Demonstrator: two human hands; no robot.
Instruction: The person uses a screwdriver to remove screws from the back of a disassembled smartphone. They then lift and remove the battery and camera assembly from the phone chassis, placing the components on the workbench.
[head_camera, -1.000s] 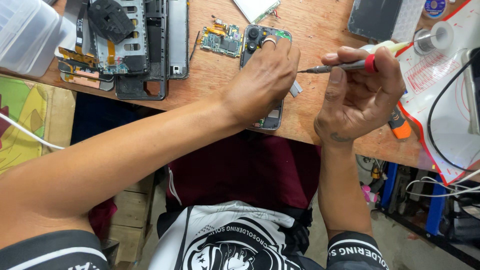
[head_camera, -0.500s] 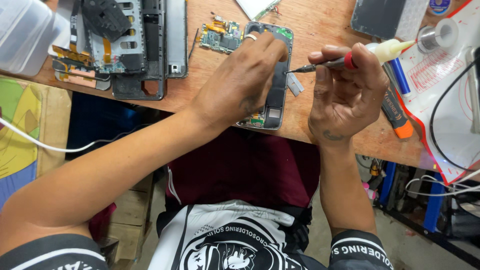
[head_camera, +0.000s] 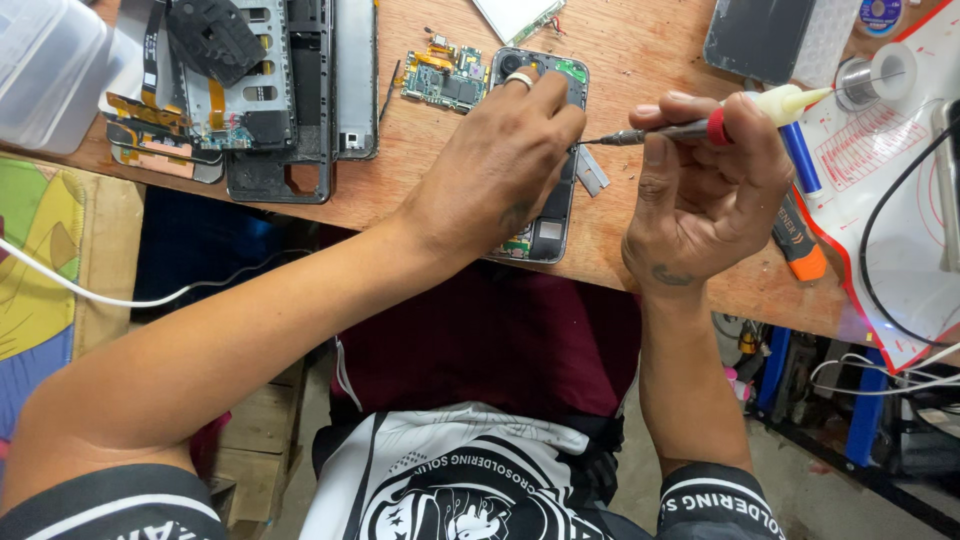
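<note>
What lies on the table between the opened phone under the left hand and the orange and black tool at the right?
In the head view, a small grey metal strip lies beside the opened phone; then bare wood, partly hidden by the right hand, up to the orange and black tool.

A red band is ringing the dark screwdriver (head_camera: 690, 128) with its cream cap. Left of it, a green circuit board (head_camera: 445, 76) is showing gold patches; right of it, an orange-tipped black tool (head_camera: 797, 240) is lying beside a blue pen (head_camera: 800, 160).
</note>
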